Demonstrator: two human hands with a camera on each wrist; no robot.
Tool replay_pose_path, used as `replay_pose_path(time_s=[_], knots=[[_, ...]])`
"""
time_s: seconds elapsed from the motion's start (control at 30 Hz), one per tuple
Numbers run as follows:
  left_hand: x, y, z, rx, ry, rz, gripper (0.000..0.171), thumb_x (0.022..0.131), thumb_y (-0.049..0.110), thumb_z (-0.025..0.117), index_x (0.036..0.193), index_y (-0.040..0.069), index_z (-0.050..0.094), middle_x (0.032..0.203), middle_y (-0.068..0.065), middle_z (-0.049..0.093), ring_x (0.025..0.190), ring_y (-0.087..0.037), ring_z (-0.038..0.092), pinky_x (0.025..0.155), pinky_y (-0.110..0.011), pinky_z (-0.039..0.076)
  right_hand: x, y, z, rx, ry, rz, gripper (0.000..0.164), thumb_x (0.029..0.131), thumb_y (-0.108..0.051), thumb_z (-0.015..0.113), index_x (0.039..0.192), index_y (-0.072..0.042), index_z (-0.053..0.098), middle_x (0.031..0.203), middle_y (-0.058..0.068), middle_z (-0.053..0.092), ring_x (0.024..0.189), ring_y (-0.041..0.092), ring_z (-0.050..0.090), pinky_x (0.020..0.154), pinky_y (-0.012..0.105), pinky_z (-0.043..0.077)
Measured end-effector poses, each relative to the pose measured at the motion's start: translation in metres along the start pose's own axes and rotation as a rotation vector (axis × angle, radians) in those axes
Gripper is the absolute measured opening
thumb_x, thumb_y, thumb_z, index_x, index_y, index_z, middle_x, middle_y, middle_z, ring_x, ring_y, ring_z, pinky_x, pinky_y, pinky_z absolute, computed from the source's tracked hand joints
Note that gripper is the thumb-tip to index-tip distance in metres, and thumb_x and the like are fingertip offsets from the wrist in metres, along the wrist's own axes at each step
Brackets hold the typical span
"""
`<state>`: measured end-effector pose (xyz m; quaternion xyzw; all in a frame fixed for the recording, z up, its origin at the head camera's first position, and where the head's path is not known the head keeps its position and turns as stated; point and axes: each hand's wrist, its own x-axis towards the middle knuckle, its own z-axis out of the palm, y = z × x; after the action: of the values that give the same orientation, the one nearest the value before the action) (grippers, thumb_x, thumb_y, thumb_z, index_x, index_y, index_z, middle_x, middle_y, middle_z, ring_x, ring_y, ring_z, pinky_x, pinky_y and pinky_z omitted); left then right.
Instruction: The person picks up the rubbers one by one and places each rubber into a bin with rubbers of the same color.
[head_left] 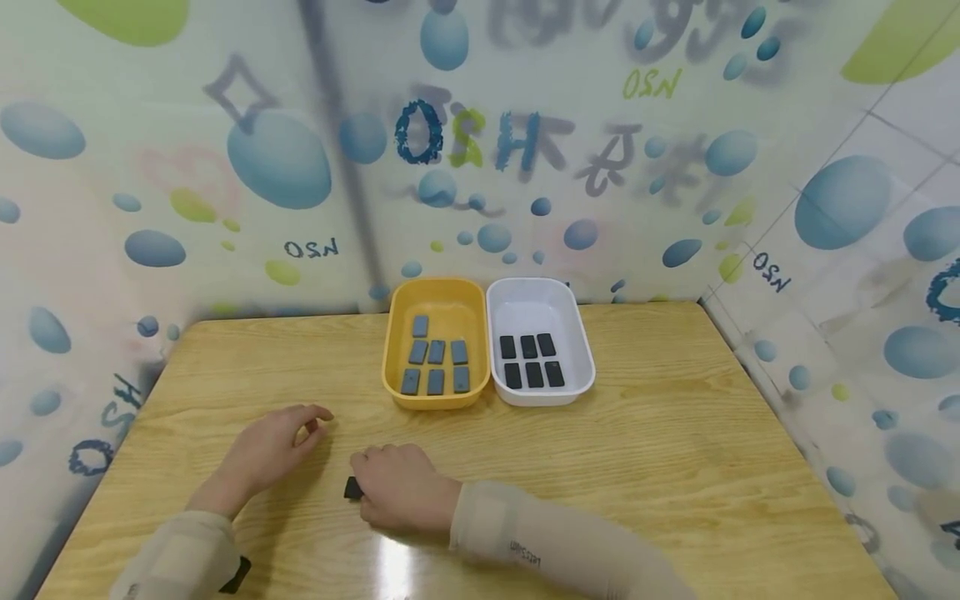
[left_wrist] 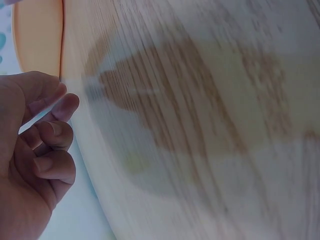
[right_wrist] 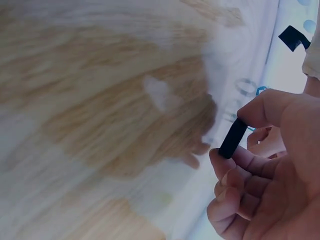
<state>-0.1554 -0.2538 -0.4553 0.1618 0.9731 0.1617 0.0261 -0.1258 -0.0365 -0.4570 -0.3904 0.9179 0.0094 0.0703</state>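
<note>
Between thumb and fingertips, my right hand [head_left: 403, 487] pinches a small flat black rectangular block [right_wrist: 233, 139]. In the head view most of the block is covered by the hand, with one end showing at its left. My left hand [head_left: 272, 448] hovers to the left over the table, its fingers loosely curled and holding nothing; the left wrist view also shows the fingers [left_wrist: 54, 167] around bare air. Beyond the hands, a yellow tray [head_left: 459, 318] holds several grey-blue rectangular pieces [head_left: 437, 352]. Several black rectangular pieces [head_left: 533, 374] lie in rows in a white tray [head_left: 534, 310].
The two trays stand side by side near the back of the wooden table [head_left: 675, 433]. A wall covering [head_left: 292, 108] with blue and green spots rises right behind the table, and another wall [head_left: 847, 350] runs along its right side.
</note>
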Motion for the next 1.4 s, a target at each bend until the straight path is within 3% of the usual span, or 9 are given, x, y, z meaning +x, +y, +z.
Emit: replay_pose_path(time_s=[0.13,0.4,0.67,0.9,1.4], knots=[[0.001,0.004,0.001,-0.002,0.002,0.009,0.022,0.094,0.022,0.063,0.114,0.015,0.067,0.093,0.001,0.070,0.058,-0.005,0.042,0.056,-0.028,0.038,-0.006,0.008,0.001,-0.016,0.013,-0.004,0.019,0.088,-0.036,0.063,0.100,-0.022,0.059,0.086,-0.008,0.059,0.071,0.007,0.058,0.051,0.024,0.041],[0.003,0.011,0.004,0.021,0.027,0.042,0.020,0.092,0.022,0.065,0.112,0.017,0.068,0.091,0.005,0.069,0.078,-0.011,0.063,0.064,-0.036,0.050,-0.014,0.018,0.000,-0.014,0.021,0.011,0.022,0.084,-0.039,0.064,0.097,-0.023,0.056,0.083,-0.009,0.056,0.068,0.008,0.055,0.049,0.024,0.038],[0.003,0.020,0.005,0.013,0.006,0.052,0.021,0.092,0.021,0.065,0.113,0.017,0.067,0.091,0.005,0.069,0.080,-0.012,0.064,0.066,-0.036,0.051,-0.023,0.025,-0.003,-0.002,0.042,0.030,0.027,0.084,-0.038,0.064,0.100,-0.020,0.051,0.079,-0.008,0.055,0.060,0.007,0.050,0.045,0.023,0.034],[0.005,0.026,0.008,0.012,-0.006,0.063,0.020,0.093,0.022,0.064,0.112,0.018,0.068,0.091,0.007,0.069,0.080,-0.012,0.063,0.067,-0.036,0.050,-0.033,0.036,-0.002,-0.057,0.098,-0.013,0.022,0.086,-0.035,0.063,0.106,-0.029,0.058,0.078,-0.008,0.056,0.060,0.010,0.053,0.047,0.025,0.034],[0.011,0.048,0.019,0.028,0.030,0.159,0.019,0.091,0.020,0.066,0.109,0.020,0.069,0.087,0.011,0.067,0.075,-0.005,0.060,0.067,-0.031,0.050,-0.059,0.068,-0.008,0.057,0.027,0.081,0.017,0.085,-0.034,0.064,0.093,-0.024,0.053,0.073,-0.008,0.053,0.059,0.010,0.048,0.050,0.027,0.035]])
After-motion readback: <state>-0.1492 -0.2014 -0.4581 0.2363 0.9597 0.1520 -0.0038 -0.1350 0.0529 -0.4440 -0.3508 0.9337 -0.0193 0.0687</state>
